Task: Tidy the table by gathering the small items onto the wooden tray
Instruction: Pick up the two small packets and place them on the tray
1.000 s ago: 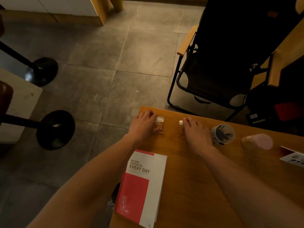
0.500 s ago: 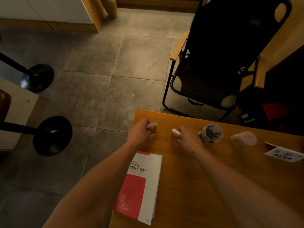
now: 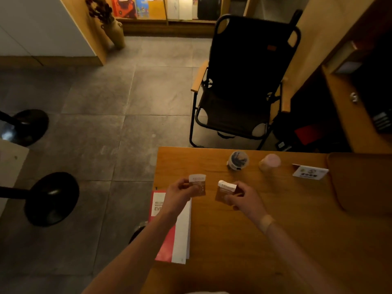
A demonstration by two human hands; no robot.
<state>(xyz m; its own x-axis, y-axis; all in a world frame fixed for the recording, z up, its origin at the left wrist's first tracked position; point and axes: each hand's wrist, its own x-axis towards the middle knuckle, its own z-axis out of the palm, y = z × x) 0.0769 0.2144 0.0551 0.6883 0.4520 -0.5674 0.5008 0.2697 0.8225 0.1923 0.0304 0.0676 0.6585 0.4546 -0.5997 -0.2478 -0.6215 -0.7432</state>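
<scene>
My left hand (image 3: 177, 195) is lifted above the wooden table (image 3: 244, 240) and pinches a small brown packet with a white top (image 3: 198, 185). Just to its right, my right hand (image 3: 244, 198) holds a second, similar brown packet (image 3: 224, 192). Farther back on the table stand a small round tub with a dark printed lid (image 3: 237, 160) and a pink-capped container (image 3: 269, 162). A white card (image 3: 309, 171) lies to their right. The wooden tray (image 3: 360, 183) sits at the table's right side, its rounded corner visible.
A red and white booklet (image 3: 178, 232) lies at the table's left edge, partly under my left arm. A black folding chair (image 3: 244, 85) stands beyond the table. Two black stool bases (image 3: 51, 198) are on the tiled floor to the left.
Both hands closed on the packets that lay near the table's far edge and lifted them toward me. The camera view tilted up and shows more of the room.
</scene>
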